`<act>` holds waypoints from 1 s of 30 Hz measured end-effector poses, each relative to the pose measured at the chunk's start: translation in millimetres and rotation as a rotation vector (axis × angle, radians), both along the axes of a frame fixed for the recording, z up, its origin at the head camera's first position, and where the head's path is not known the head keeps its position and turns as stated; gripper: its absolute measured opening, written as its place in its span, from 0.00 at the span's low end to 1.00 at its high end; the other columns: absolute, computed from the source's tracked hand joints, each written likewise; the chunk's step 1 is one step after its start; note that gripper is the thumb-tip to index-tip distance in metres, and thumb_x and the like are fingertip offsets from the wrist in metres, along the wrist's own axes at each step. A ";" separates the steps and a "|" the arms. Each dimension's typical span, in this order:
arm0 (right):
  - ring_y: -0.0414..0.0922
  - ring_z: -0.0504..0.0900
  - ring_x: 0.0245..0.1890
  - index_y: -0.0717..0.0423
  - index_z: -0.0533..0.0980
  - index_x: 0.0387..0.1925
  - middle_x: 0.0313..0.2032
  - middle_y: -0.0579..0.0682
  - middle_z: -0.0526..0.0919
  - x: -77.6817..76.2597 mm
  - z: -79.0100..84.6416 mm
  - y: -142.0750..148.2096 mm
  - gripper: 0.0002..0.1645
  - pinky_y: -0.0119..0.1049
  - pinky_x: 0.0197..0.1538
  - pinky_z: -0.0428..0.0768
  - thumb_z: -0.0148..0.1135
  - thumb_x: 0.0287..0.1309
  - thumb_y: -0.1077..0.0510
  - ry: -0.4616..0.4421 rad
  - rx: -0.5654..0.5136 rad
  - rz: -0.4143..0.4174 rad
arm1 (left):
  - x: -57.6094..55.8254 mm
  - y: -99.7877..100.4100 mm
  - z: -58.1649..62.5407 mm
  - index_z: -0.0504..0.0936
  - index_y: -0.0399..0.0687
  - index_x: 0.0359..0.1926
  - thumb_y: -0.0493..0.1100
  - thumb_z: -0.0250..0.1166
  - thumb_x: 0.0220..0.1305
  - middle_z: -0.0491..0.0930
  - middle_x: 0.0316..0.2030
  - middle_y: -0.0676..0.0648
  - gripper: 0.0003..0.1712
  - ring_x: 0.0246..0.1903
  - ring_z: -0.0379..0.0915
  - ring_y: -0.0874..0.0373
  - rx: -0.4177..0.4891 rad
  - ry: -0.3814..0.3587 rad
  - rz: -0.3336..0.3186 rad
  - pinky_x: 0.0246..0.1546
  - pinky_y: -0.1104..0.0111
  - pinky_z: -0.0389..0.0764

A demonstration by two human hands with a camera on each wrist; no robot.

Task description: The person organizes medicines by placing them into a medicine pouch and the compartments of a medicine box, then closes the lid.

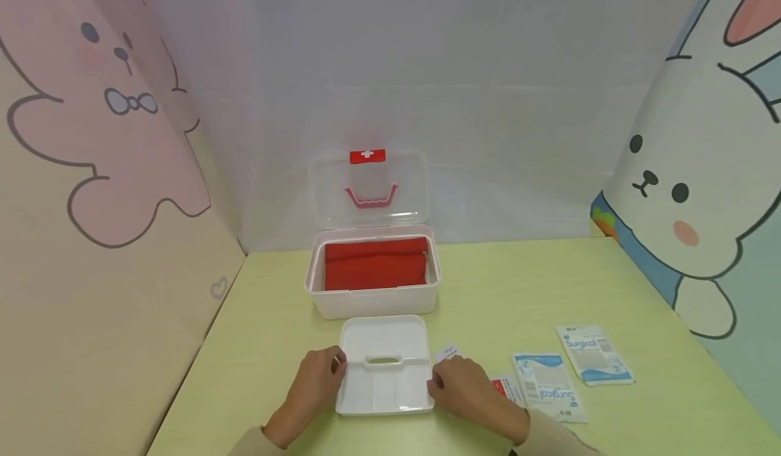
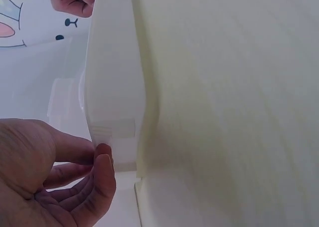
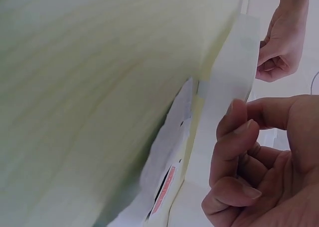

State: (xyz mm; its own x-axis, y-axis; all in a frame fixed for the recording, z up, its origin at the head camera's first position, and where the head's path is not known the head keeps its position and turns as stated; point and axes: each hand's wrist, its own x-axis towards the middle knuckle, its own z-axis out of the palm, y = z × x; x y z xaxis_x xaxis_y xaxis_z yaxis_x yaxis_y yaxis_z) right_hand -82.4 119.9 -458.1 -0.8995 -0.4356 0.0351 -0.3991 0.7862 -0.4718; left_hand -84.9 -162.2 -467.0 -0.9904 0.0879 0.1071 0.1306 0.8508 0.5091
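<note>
A shallow white tray insert (image 1: 384, 337) with a slotted grip in its middle and compartments along its near side lies in front of the first-aid box (image 1: 375, 302). My left hand (image 1: 318, 377) pinches the tray's left edge; in the left wrist view, thumb and fingertips (image 2: 103, 159) meet at its rim. My right hand (image 1: 468, 389) holds the opposite edge, with curled fingers (image 3: 234, 119) at the rim in the right wrist view. Inside the box lies a folded red fabric item (image 1: 375, 270). The clear lid (image 1: 329, 192), with a red handle, stands raised behind it.
Two packets marked Surgical, one nearer (image 1: 546, 383) and one farther (image 1: 594, 354), lie at the right of the table. A red-and-white packet (image 1: 509, 389) and a small white one (image 1: 448, 352) are partly hidden by my right hand. Printed walls enclose the table (image 1: 262, 347).
</note>
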 end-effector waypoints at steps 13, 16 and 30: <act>0.33 0.68 0.16 0.47 0.79 0.28 0.19 0.36 0.76 -31.6 21.7 28.4 0.05 0.28 0.20 0.66 0.68 0.57 0.55 -0.025 -0.087 -0.053 | -1.8 0.7 -3.3 0.82 0.41 0.27 0.31 0.64 0.57 0.79 0.19 0.52 0.04 0.19 0.69 0.67 0.084 0.008 0.010 0.19 0.77 0.71; 0.35 0.70 0.21 0.48 0.80 0.30 0.24 0.38 0.79 -36.7 22.6 32.4 0.05 0.30 0.24 0.70 0.70 0.54 0.56 -0.048 -0.063 -0.094 | -1.4 1.1 -3.6 0.83 0.41 0.28 0.32 0.65 0.57 0.79 0.19 0.53 0.03 0.19 0.68 0.67 0.085 0.010 0.016 0.20 0.77 0.70; 0.47 0.79 0.42 0.55 0.82 0.47 0.44 0.50 0.80 -52.2 7.1 36.2 0.24 0.48 0.43 0.80 0.75 0.44 0.62 -0.064 0.047 -0.021 | -3.2 0.6 -2.4 0.83 0.43 0.28 0.33 0.66 0.57 0.78 0.19 0.54 0.03 0.20 0.68 0.68 0.076 0.024 0.025 0.21 0.77 0.70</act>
State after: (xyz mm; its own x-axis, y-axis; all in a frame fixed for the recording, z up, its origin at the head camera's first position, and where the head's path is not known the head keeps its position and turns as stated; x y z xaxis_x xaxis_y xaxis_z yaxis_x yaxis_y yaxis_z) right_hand -134.6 156.1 -451.0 -0.9081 -0.4165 -0.0425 -0.3528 0.8160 -0.4579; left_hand -88.1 -161.6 -469.5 -0.9892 0.0544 0.1364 0.1232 0.8131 0.5689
